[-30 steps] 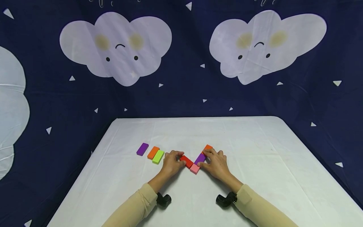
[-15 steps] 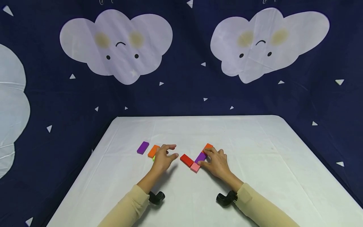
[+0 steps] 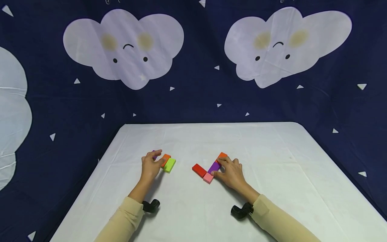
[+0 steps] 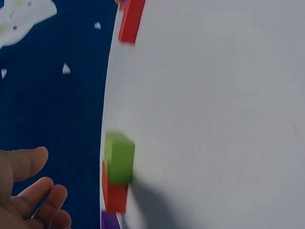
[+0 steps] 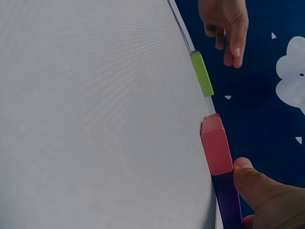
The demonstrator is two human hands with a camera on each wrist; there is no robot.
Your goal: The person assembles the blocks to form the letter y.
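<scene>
My left hand is over the left group of blocks, thumb and fingers apart, holding nothing. Beneath it, a purple block is mostly hidden in the head view. An orange block lies near the thumb, side by side with a lime green block. My right hand holds another purple block, its thumb by the near end and its fingers where a second orange block meets it. A pink block joins the purple one's near end, and a red block angles away to the left.
A white cloth-covered table lies under everything. Behind its far edge hangs a dark blue curtain with clouds and small white triangles. A black wrist-camera mount juts from the left wrist and another from the right.
The left hand has let go of the red block and moved left, past the green block, to above the left purple block. The right hand stays at the right purple block.
</scene>
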